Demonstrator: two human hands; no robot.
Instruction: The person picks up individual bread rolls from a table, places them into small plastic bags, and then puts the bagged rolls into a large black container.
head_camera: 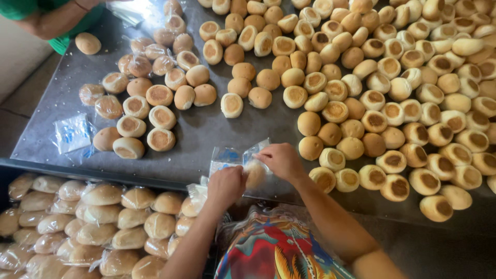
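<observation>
Brightly patterned clothing (276, 253) fills the six o'clock edge of the head view, with both forearms reaching up from it. At the table's near edge a bread roll (254, 174) is seen half inside a clear plastic bag (232, 157). The bag's rim is pinched from above by the right hand (281, 161); the left hand (226, 186), curled shut on the bag's lower side, sits at eight o'clock from the roll. The roll lies between both hands, touching each. Unwrapped rolls (392, 93) are spread toward one o'clock, bagged rolls (103, 227) are piled in a bin at eight o'clock, and another person's green sleeve (31, 10) is seen at eleven o'clock.
</observation>
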